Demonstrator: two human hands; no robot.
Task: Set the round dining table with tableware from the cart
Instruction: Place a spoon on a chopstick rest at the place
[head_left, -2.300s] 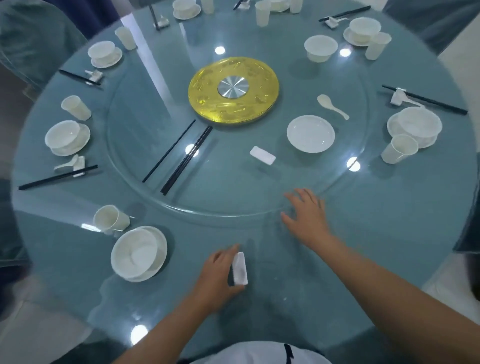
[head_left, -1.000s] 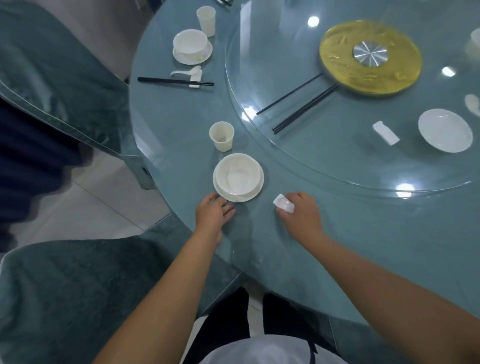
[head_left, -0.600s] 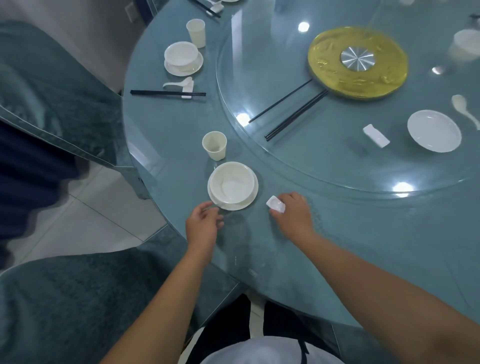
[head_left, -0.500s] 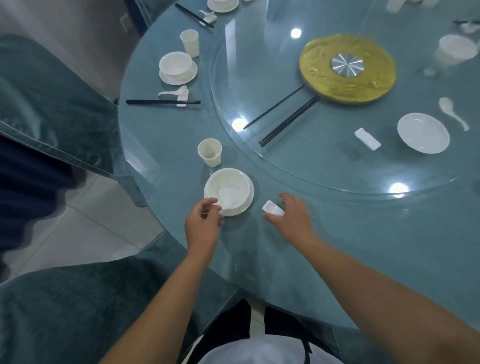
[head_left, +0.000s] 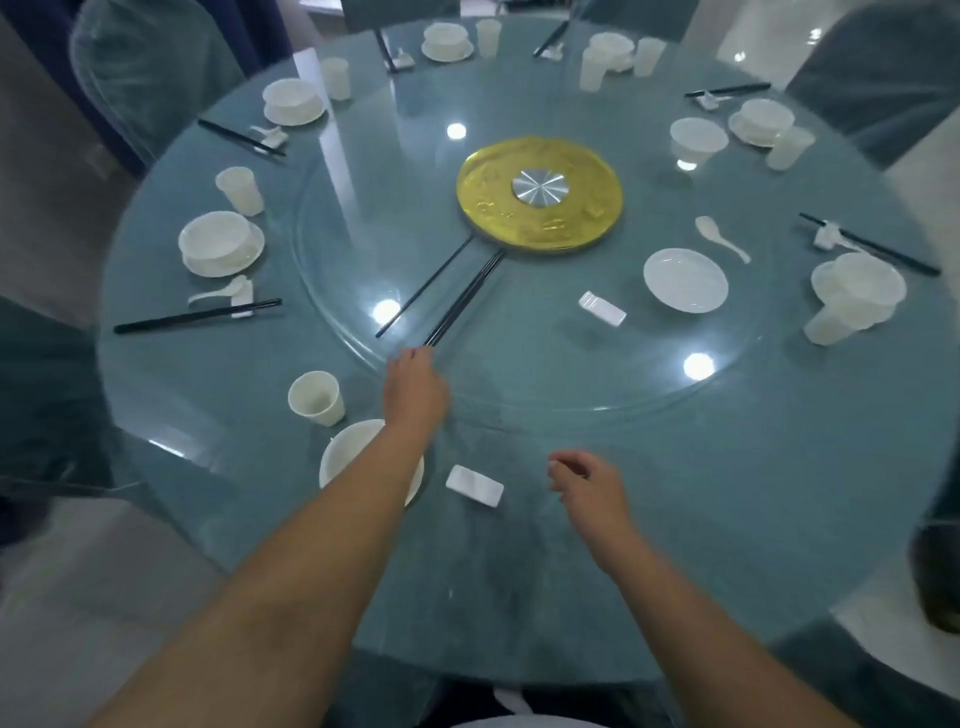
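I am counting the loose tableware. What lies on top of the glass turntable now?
On the glass turntable lie black chopsticks, a white chopstick rest, a plate, a spoon and a bowl. The left hand covers the chopstick ends.

A chopstick rest (head_left: 475, 485) lies on the table (head_left: 727, 493) just right of a bowl on its plate (head_left: 343, 457); a cup (head_left: 316, 398) stands behind them, 2 chopsticks (head_left: 462, 299) farther back on the turntable (head_left: 571, 384).

Round glass table (head_left: 727, 493) bears a white chopstick rest (head_left: 475, 485).
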